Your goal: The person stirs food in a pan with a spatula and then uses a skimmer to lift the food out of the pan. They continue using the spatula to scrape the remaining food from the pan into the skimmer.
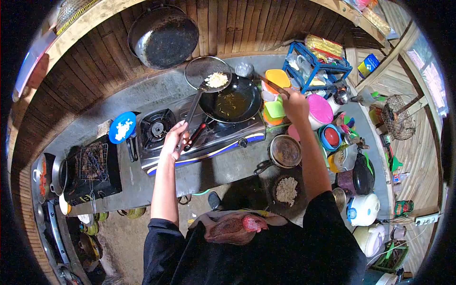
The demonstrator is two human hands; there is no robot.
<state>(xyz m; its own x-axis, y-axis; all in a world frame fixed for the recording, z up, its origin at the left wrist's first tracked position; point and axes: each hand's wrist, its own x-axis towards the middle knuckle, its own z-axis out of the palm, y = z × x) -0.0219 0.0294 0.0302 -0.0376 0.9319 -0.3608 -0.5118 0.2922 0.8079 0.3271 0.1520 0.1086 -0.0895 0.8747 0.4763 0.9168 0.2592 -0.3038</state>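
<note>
My left hand (176, 138) is closed around the long handle of a round mesh strainer (194, 75), which holds pale fried bits (216, 80) over the back left rim of a black wok (247, 102). Dark yellow oil (230, 103) with a few small bits lies in the wok, on the right side of a gas stove (190, 161). My right hand (295, 103) grips the handle of a metal ladle (244, 69), its bowl raised near the wok's back edge, beside the strainer.
A blue plate (122, 127) with white pieces lies left of the empty burner (158, 128). A lidded pan (285, 151) stands right of the stove. Colourful containers (274, 108) and a blue rack (313, 69) are at the right. A large pan (164, 38) hangs on the wall.
</note>
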